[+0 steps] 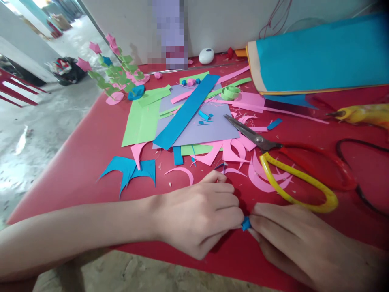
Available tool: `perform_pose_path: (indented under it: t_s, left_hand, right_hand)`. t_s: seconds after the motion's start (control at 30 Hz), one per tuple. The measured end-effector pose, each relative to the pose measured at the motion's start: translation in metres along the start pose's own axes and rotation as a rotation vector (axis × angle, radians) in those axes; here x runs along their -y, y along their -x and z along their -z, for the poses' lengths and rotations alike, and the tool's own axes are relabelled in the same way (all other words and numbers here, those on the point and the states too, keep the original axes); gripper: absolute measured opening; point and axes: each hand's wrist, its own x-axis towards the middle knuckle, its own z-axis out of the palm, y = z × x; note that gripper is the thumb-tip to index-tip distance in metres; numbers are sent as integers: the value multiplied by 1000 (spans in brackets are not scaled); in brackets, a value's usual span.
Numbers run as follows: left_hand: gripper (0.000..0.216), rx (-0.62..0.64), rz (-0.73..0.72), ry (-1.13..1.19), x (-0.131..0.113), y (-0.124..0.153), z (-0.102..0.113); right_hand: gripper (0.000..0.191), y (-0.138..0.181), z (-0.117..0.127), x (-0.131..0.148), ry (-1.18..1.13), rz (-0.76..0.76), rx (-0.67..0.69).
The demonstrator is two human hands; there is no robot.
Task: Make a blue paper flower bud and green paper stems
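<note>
Sitting between left grip (202,215) and right grip (291,237), blue folded paper (246,223) is pinched by both.

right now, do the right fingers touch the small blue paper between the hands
Touching: the head view shows the right hand with fingers against the small blue paper, no gap.

Person's left hand (200,219), bare: knuckles up, fingers curled, forearm (100,225) extended nearly straight. Right hand (288,239), bare: fingers bent together, tips near the left's.
</note>
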Motion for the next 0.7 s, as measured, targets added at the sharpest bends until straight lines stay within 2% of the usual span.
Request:
perform_pose_path:
  t_s: [0.17, 0.3, 0.43, 0.6, 0.7]
  left_hand:
    - [14, 10, -26, 7, 0, 0, -2]
    - [15, 32, -25, 1, 0, 0, -3]
    - [15, 17, -29, 2, 0, 1, -2]
    - [26, -57, -24, -52, 0, 2, 0]
    - [30, -96, 12, -110, -1, 2, 0]
  right_hand:
    - [45, 5, -4, 2, -48, -72, 38]
    - [40, 7, -5, 2, -98, -72, 60]
    - [42, 5, -4, 1, -96, -105, -9]
    - [21, 14, -5, 2, -81, -238, -83]
    - [15, 19, -5, 2, -100, -292, -128]
